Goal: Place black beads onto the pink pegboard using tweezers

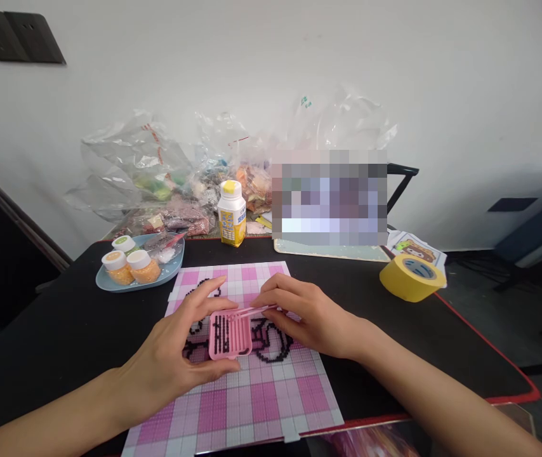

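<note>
My left hand (173, 349) grips a small pink ridged tray (241, 339) between thumb and fingers. Black beads (222, 333) lie in rows in the tray's left grooves, while several grooves to the right show bare pink. My right hand (313, 311) pinches pink tweezers (254, 311), their tips over the tray's upper part. Whether the tips hold a bead is too small to tell. Under both hands lies a pink and white checked pegboard (233, 406), with an outline of black beads (273, 355) on it, partly covered by my hands and the tray.
A blue plate (176, 270) with several lidded bead jars (143, 266) stands at the left. Behind the board are a white and yellow bottle (231, 212), plastic bags (132, 165) and a blurred-out screen (330, 200). Yellow tape (402, 282) sits at the right of the black table (385, 346).
</note>
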`<state>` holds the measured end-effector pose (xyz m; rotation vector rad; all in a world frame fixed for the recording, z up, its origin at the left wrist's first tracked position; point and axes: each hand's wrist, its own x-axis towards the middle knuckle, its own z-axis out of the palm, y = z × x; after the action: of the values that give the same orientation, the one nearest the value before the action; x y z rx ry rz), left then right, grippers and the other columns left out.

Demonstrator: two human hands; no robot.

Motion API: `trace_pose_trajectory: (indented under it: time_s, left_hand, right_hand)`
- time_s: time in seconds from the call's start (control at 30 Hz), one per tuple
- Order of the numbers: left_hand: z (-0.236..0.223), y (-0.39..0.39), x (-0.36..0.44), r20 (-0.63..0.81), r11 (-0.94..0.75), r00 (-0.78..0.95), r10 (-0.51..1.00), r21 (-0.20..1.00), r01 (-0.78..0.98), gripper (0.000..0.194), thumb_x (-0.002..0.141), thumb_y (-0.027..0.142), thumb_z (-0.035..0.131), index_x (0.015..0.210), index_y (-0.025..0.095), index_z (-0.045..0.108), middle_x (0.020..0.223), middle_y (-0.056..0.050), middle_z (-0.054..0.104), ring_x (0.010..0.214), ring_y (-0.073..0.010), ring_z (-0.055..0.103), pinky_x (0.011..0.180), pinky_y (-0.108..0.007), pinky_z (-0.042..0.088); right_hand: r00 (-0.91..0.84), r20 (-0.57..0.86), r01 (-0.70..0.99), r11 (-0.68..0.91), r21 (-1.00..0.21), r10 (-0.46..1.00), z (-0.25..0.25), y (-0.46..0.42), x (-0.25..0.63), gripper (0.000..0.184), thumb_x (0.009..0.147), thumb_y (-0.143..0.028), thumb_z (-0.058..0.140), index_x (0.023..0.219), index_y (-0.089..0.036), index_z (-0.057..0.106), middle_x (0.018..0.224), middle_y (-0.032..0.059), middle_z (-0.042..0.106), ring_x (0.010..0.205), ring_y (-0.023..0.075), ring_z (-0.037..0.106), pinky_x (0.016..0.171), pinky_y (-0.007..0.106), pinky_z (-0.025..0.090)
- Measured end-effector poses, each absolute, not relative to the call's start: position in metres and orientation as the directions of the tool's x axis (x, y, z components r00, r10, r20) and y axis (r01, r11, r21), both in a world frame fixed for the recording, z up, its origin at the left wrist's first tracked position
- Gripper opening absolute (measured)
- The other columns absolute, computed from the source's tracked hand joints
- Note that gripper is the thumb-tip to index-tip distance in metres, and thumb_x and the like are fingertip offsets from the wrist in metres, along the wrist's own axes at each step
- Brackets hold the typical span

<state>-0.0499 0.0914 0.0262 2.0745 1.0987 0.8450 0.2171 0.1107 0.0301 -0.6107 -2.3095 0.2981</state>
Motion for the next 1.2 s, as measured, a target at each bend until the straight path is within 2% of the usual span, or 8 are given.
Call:
trace_pose_trajectory:
  time_s: [0.07, 0.23, 0.4, 0.57, 0.73, 0.87, 0.97, 1.2]
  left_hand:
    - [0.026, 0.091, -0.050, 0.250, -0.462, 0.448, 0.858, 0.755, 0.465, 0.086, 0.080, 0.060, 0.079, 0.152, 0.050, 0.033, 0.128, -0.003, 0.074, 0.120, -0.0330, 0.069, 0.080, -0.038, 0.063]
    - [0.026, 0.091, -0.050, 0.232, -0.446, 0.453, 0.861, 0.773, 0.451, 0.085, 0.080, 0.059, 0.078, 0.152, 0.050, 0.032, 0.129, -0.003, 0.074, 0.119, -0.0314, 0.070, 0.068, -0.030, 0.063]
    - [0.025, 0.091, -0.050, 0.249, -0.464, 0.457, 0.854, 0.762, 0.452, 0.087, 0.079, 0.059, 0.079, 0.152, 0.050, 0.033, 0.128, -0.003, 0.075, 0.120, -0.0311, 0.069, 0.075, -0.033, 0.064]
    - [0.026, 0.091, -0.049, 0.227, -0.421, 0.424, 0.877, 0.788, 0.450, 0.087, 0.078, 0.059, 0.081, 0.152, 0.047, 0.038, 0.128, -0.005, 0.074, 0.119, -0.0322, 0.070, 0.067, -0.029, 0.065]
    - [0.028, 0.090, -0.047, 0.259, -0.457, 0.435, 0.862, 0.770, 0.446, 0.085, 0.079, 0.061, 0.078, 0.152, 0.048, 0.036, 0.126, -0.003, 0.076, 0.115, -0.0302, 0.072, 0.073, -0.031, 0.065]
    - [0.027, 0.091, -0.048, 0.248, -0.445, 0.433, 0.867, 0.777, 0.445, 0.083, 0.080, 0.059, 0.079, 0.150, 0.051, 0.035, 0.126, 0.000, 0.076, 0.118, -0.0300, 0.071, 0.075, -0.032, 0.064]
    - [0.027, 0.091, -0.049, 0.242, -0.441, 0.439, 0.865, 0.783, 0.439, 0.083, 0.080, 0.057, 0.080, 0.149, 0.053, 0.034, 0.125, 0.001, 0.076, 0.118, -0.0294, 0.071, 0.077, -0.032, 0.064]
    - [0.029, 0.091, -0.048, 0.231, -0.420, 0.427, 0.874, 0.800, 0.428, 0.082, 0.081, 0.056, 0.080, 0.149, 0.053, 0.036, 0.125, 0.001, 0.075, 0.114, -0.0299, 0.072, 0.065, -0.027, 0.063]
  right_hand:
    - [-0.634, 0.583, 0.341, 0.860, -0.379, 0.509, 0.030, 0.111, 0.217, 0.020, 0.103, -0.014, 0.048, 0.117, -0.016, 0.063, 0.101, 0.0098, 0.064, 0.089, 0.0176, 0.065, 0.075, 0.032, 0.059]
    - [-0.645, 0.576, 0.348, 0.864, -0.364, 0.503, 0.029, 0.111, 0.216, 0.021, 0.104, -0.016, 0.047, 0.117, -0.015, 0.063, 0.101, 0.0104, 0.065, 0.087, 0.0175, 0.064, 0.073, 0.032, 0.059]
    - [-0.645, 0.578, 0.355, 0.866, -0.353, 0.500, 0.028, 0.111, 0.216, 0.020, 0.105, -0.017, 0.046, 0.115, -0.016, 0.063, 0.100, 0.0097, 0.065, 0.087, 0.0176, 0.065, 0.073, 0.031, 0.059]
    - [-0.624, 0.612, 0.340, 0.874, -0.346, 0.485, 0.030, 0.111, 0.217, 0.019, 0.105, -0.015, 0.046, 0.112, -0.016, 0.063, 0.099, 0.0098, 0.066, 0.088, 0.0179, 0.064, 0.074, 0.031, 0.059]
    - [-0.573, 0.670, 0.340, 0.881, -0.330, 0.472, 0.031, 0.114, 0.221, 0.014, 0.103, -0.014, 0.048, 0.107, -0.016, 0.062, 0.094, 0.0084, 0.067, 0.085, 0.0173, 0.064, 0.073, 0.030, 0.058]
    - [-0.509, 0.677, 0.398, 0.843, -0.363, 0.532, 0.034, 0.116, 0.230, 0.008, 0.102, -0.019, 0.055, 0.100, -0.017, 0.063, 0.090, 0.0064, 0.065, 0.077, 0.0147, 0.063, 0.066, 0.027, 0.055]
    - [-0.464, 0.664, 0.464, 0.800, -0.381, 0.586, 0.036, 0.118, 0.239, 0.012, 0.100, -0.026, 0.061, 0.093, -0.017, 0.064, 0.085, 0.0046, 0.065, 0.072, 0.0129, 0.061, 0.062, 0.025, 0.050]
    - [-0.488, 0.485, 0.610, 0.681, -0.406, 0.726, 0.039, 0.122, 0.251, 0.023, 0.093, -0.033, 0.071, 0.079, -0.016, 0.065, 0.078, 0.0021, 0.066, 0.065, 0.0109, 0.057, 0.058, 0.023, 0.041]
